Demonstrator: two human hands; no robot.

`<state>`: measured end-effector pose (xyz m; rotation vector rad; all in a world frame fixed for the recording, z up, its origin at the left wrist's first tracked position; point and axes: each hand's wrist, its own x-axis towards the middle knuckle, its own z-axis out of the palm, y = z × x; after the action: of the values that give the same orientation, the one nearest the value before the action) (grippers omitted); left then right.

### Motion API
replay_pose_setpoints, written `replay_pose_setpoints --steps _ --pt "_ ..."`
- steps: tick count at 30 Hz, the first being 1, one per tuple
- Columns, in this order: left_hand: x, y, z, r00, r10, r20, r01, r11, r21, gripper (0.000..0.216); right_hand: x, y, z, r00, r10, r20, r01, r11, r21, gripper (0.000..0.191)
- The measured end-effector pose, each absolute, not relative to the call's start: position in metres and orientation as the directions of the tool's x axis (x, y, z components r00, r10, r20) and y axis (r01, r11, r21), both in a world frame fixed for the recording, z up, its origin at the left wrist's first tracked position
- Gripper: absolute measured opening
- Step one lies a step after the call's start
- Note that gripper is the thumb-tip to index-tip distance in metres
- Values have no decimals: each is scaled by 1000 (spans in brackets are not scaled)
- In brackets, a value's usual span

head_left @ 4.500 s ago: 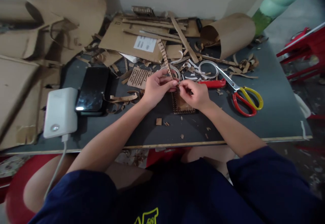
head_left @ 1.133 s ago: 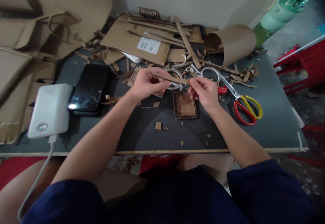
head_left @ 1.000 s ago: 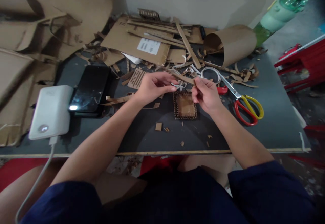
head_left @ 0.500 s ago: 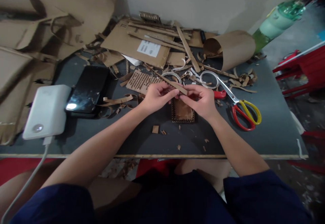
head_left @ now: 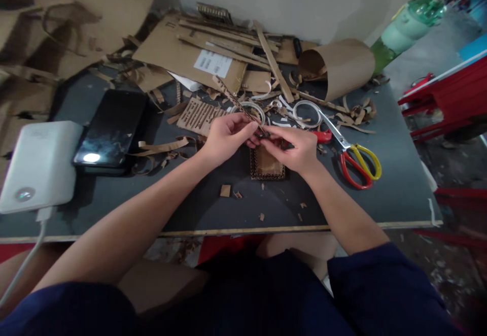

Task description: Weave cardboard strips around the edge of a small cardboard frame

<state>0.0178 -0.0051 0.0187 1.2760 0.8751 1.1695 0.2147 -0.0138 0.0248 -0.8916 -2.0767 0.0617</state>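
Both my hands meet over a small cardboard box (head_left: 268, 166) with corrugated edges on the dark table. A narrow corrugated cardboard strip (head_left: 236, 97) slants up and left from between my fingers. My left hand (head_left: 232, 135) pinches it between thumb and fingers. Close by on the right, my right hand (head_left: 291, 145) has its thumb and forefinger closed at the strip's near end. The strip's lower end is partly hidden by my fingertips. Behind my left hand lies a ridged cardboard piece (head_left: 201, 116). A small cardboard square (head_left: 225, 190) rests in front of the box.
Scissors with red and yellow handles (head_left: 357, 166) lie on the right. Rolls of tape (head_left: 307, 115), a flat cardboard sheet (head_left: 160, 57), a curled cardboard tube (head_left: 348, 69) and a green bottle (head_left: 403, 31) stand behind. A phone (head_left: 110, 130) and white power bank (head_left: 41, 166) sit left.
The strip has turned in my fingers: its broad flat face showed before, and now its thin corrugated edge shows. My view has shifted slightly to the right.
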Motion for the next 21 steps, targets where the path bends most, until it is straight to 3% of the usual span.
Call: replay_pose_setpoints --steps 4,7,10,21 --pt "18 -4 21 194 978 73 -147 -45 988 25 219 -10 29 -388 509 768 534 803 -263 30" --pt "19 -4 22 209 976 60 -126 -34 991 25 219 -9 28 -417 503 757 550 803 -230 23" --pt "19 -4 20 218 974 60 -81 -43 996 30 218 -10 27 -439 513 738 548 803 -233 14" --pt "16 -5 19 189 977 99 -121 -76 990 47 218 -8 27 -427 526 736 545 799 -255 16"
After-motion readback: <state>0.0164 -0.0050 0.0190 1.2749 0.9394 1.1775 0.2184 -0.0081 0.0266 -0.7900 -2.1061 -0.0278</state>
